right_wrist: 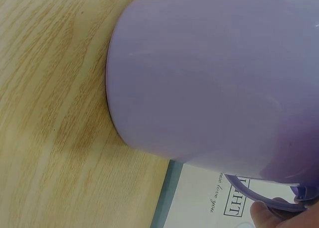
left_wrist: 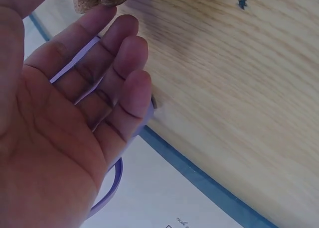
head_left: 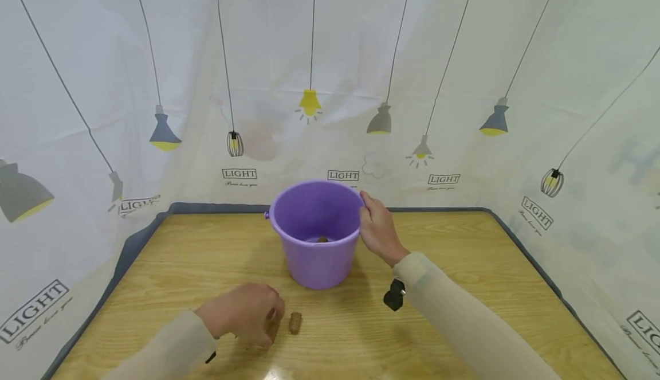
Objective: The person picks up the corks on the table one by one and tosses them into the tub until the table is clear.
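Note:
A purple bucket [head_left: 321,262] stands upright on the table, with a brown cork [head_left: 322,239] partly visible at its bottom. My right hand [head_left: 380,228] grips the bucket's rim on the right side; only fingertips [right_wrist: 264,214] show beside the curved handle [right_wrist: 249,192] in the right wrist view. Low over the table, left of the bucket, my left hand [head_left: 247,311] pinches a cork [head_left: 272,329] between thumb and forefinger. Another cork [head_left: 295,322] lies just to its right. In the left wrist view both corks are cut off by the top edge.
A wood-grain table [head_left: 454,288] lies below, edged by a blue-grey border [head_left: 438,209]. White sheeting printed with hanging lamps [head_left: 310,104] surrounds it on the back and both sides. A black device [head_left: 395,295] sits on my right wrist.

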`<state>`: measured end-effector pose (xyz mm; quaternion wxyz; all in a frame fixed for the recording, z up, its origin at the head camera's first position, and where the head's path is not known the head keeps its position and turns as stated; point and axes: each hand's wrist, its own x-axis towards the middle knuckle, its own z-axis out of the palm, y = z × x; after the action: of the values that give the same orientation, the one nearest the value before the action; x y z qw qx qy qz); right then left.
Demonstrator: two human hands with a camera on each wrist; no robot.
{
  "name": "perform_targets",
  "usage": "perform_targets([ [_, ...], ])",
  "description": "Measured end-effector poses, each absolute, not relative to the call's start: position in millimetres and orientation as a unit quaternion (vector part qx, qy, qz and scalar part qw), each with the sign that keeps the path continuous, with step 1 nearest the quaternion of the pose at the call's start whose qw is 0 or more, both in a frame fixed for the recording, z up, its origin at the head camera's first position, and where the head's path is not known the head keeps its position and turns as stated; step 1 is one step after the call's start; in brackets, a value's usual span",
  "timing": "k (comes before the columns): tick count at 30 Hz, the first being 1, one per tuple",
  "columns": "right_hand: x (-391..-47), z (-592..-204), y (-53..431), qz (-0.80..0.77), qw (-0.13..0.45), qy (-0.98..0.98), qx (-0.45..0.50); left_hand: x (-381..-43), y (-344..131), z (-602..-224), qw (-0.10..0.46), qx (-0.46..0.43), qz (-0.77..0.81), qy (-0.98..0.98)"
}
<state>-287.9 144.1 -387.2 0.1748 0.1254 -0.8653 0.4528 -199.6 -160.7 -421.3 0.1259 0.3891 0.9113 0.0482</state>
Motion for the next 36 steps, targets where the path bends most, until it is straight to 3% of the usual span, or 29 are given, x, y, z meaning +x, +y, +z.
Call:
perform_targets([
  [19,-289,-389,144,0.449,0.168,-0.869,0.125,-200,-162,-425,0.107,0.41,0.057,0.904],
  [36,-289,-388,145,0.447,0.175,-0.868,0.127,-201,-156,-413,0.041,0.437,0.098,0.893],
])
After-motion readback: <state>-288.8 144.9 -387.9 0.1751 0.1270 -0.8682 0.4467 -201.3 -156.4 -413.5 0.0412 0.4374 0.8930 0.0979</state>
